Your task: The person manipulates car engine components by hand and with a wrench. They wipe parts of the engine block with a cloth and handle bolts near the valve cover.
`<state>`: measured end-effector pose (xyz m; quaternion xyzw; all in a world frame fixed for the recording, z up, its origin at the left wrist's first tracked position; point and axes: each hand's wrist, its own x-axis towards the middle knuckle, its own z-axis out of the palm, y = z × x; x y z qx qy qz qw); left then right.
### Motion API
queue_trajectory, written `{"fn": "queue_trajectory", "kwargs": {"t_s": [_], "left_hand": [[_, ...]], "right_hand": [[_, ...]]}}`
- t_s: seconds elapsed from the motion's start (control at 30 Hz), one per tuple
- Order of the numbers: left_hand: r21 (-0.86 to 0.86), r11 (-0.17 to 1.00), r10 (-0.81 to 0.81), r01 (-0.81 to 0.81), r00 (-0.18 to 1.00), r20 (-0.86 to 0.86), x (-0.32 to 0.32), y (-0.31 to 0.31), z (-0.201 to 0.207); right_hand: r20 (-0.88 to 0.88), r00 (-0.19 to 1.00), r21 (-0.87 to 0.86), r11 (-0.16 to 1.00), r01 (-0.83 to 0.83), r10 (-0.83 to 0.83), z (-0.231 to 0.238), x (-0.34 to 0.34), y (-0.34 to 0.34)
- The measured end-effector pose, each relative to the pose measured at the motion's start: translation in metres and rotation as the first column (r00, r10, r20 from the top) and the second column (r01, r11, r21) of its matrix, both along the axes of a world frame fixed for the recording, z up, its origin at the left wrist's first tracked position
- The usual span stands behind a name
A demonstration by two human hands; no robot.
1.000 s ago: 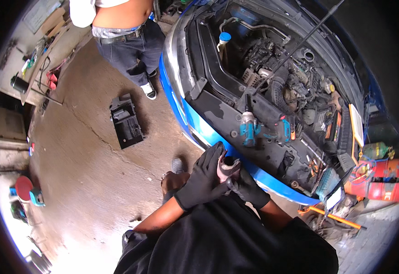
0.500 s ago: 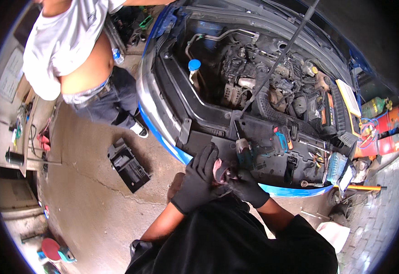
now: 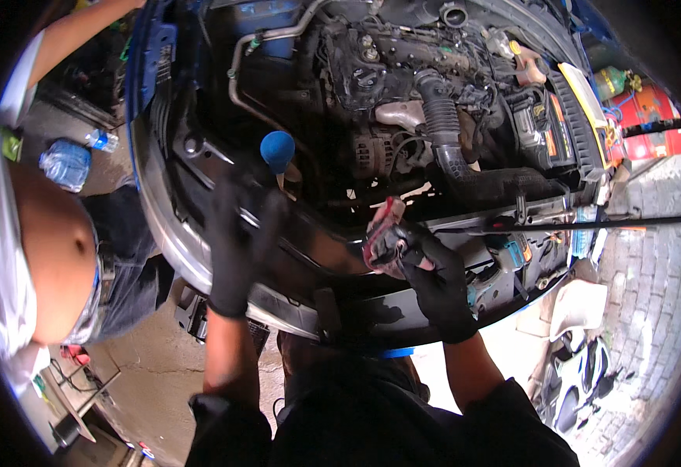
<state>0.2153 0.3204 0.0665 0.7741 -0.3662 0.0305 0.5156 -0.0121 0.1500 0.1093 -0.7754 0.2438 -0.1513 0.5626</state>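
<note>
My right hand, in a black glove, is closed around a crumpled, stained pink and red rag above the front edge of the engine bay. My left hand, also black-gloved, is smeared by motion over the front panel on the left. Its fingers look stretched and apart, and no object shows in it. Just beyond it stands a blue round-topped cap or funnel. Past the rag lie the engine and a ribbed black air hose.
At the left a person in a white shirt stands beside the car. A teal power tool lies on the front panel at right, below a dark prop rod. The battery sits at the right. A black tool case is on the floor.
My hands have parted: the left swung left over the front panel, while the right carries the rag forward. The view is closer to the engine bay, and the prop rod now slants low across the right.
</note>
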Motion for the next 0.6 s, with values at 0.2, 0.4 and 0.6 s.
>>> {"fn": "queue_trajectory", "kwargs": {"t_s": [0.2, 0.4, 0.6], "left_hand": [[-0.221, 0.974, 0.033, -0.047, 0.997, -0.068, 0.154, -0.056, -0.022], [0.305, 0.936, 0.087, -0.175, 0.956, 0.281, 0.159, -0.056, -0.038], [0.319, 0.941, 0.045, -0.114, 0.976, 0.213, 0.159, -0.061, -0.032]], "right_hand": [[0.006, 0.993, 0.031, 0.993, 0.116, -0.117, -0.024, 0.103, -0.036], [0.229, 0.944, -0.686, 0.649, 0.329, -0.237, -0.055, 0.229, -0.151], [-0.293, 0.897, -0.866, 0.489, -0.102, -0.331, -0.11, 0.326, -0.248]]}}
